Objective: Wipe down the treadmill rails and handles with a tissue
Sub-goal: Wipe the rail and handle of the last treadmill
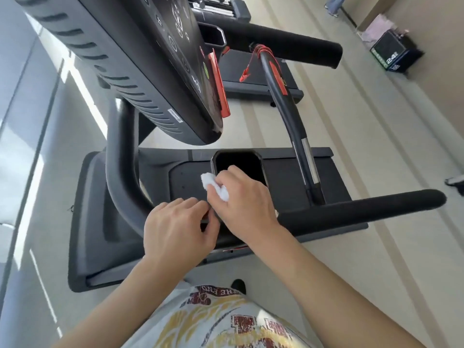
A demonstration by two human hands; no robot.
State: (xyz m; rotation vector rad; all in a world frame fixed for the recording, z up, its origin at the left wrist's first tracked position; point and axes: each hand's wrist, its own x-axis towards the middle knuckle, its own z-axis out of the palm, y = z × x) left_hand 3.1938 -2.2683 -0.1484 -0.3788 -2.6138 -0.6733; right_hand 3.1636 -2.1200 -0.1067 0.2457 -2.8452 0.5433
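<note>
A black treadmill fills the view, seen tilted. My right hand (244, 204) grips a crumpled white tissue (214, 185) against the edge of the near cup holder (238, 163) on the console tray. My left hand (175, 228) rests beside it on the tray's near edge, fingers curled over the rim. The near padded side rail (364, 208) runs off to the right. A curved centre handle (288, 106) with a red band and a metal sensor strip crosses above it. The far side rail (288, 45) lies beyond.
The console screen (160, 66) with its red stop bar (218, 82) hangs over the tray. A red safety clip (244, 75) dangles on a cord. The curved upright (118, 172) stands to the left. A black box (394, 55) sits on the floor at top right.
</note>
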